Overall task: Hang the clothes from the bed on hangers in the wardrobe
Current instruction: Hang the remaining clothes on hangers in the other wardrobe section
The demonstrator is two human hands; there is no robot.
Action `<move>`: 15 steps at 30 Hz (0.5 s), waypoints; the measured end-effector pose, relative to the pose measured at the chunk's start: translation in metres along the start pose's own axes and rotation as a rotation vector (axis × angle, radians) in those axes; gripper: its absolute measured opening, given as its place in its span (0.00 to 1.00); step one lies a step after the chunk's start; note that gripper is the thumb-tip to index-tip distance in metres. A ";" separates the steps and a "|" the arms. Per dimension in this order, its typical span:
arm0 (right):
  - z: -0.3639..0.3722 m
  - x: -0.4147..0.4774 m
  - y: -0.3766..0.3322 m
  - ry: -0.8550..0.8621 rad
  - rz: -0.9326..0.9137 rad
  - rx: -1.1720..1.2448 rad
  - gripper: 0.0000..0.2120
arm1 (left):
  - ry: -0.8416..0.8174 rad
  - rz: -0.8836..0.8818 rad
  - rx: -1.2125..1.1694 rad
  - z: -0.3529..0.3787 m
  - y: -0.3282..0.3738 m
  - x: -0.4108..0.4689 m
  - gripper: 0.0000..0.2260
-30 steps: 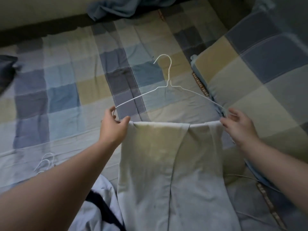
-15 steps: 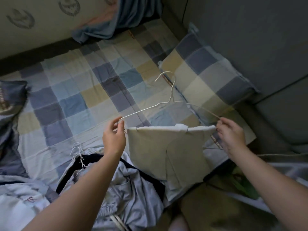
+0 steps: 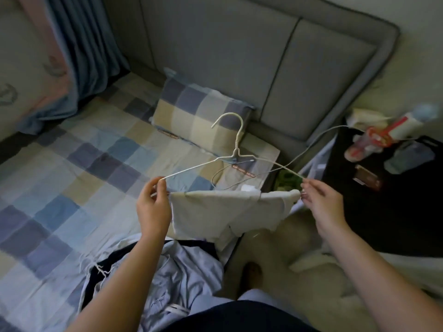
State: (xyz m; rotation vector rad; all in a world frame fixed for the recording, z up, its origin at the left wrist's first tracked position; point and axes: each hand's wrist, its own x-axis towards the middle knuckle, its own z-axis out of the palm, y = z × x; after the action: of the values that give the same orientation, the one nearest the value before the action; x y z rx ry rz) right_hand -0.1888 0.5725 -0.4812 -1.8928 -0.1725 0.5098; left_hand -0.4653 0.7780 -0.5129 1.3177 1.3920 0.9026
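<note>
A white wire hanger (image 3: 236, 149) hangs in the air above the bed's edge, hook upward. A pale folded garment (image 3: 223, 213) is draped over its bottom bar. My left hand (image 3: 153, 207) pinches the hanger's left corner. My right hand (image 3: 321, 202) pinches the right corner together with the cloth's edge. Below my arms a light blue garment with dark trim (image 3: 167, 271) lies crumpled on the bed (image 3: 60, 178). The wardrobe is out of view.
A checked pillow (image 3: 199, 116) leans on the grey padded headboard (image 3: 239, 49). A white cable (image 3: 311, 144) runs from the bed to a dark bedside table (image 3: 395, 200) holding bottles (image 3: 374, 142). A curtain (image 3: 79, 49) hangs at the left. More white hangers (image 3: 102, 270) lie on the bed.
I have lifted the hanger with the garment off the bed and my view has swung to the right. The headboard and bedside table have come into sight. Both hands keep their hold.
</note>
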 end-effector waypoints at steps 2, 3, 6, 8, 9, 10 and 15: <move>-0.035 -0.015 0.011 0.051 -0.004 -0.003 0.08 | -0.066 0.046 0.003 0.013 0.012 -0.015 0.07; -0.052 -0.022 0.016 0.087 0.005 -0.012 0.09 | -0.106 0.065 0.010 0.020 0.017 -0.022 0.07; -0.105 -0.048 0.031 0.184 0.010 -0.043 0.09 | -0.245 0.128 0.025 0.047 0.030 -0.045 0.08; -0.142 -0.065 0.041 0.245 -0.004 -0.063 0.07 | -0.339 0.158 0.033 0.070 0.039 -0.064 0.07; -0.161 -0.075 0.045 0.271 -0.012 -0.064 0.06 | -0.382 0.173 0.040 0.082 0.042 -0.076 0.07; -0.181 -0.085 0.051 0.297 -0.021 -0.064 0.06 | -0.425 0.191 0.051 0.095 0.045 -0.088 0.07; -0.283 -0.139 0.073 0.414 -0.023 -0.082 0.07 | -0.648 0.293 0.085 0.158 0.060 -0.172 0.07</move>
State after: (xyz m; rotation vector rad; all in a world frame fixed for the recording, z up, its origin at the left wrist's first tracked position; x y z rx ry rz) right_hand -0.2020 0.2537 -0.4285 -2.0306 0.0579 0.0884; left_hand -0.3092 0.5998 -0.4672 1.7134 0.7502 0.5233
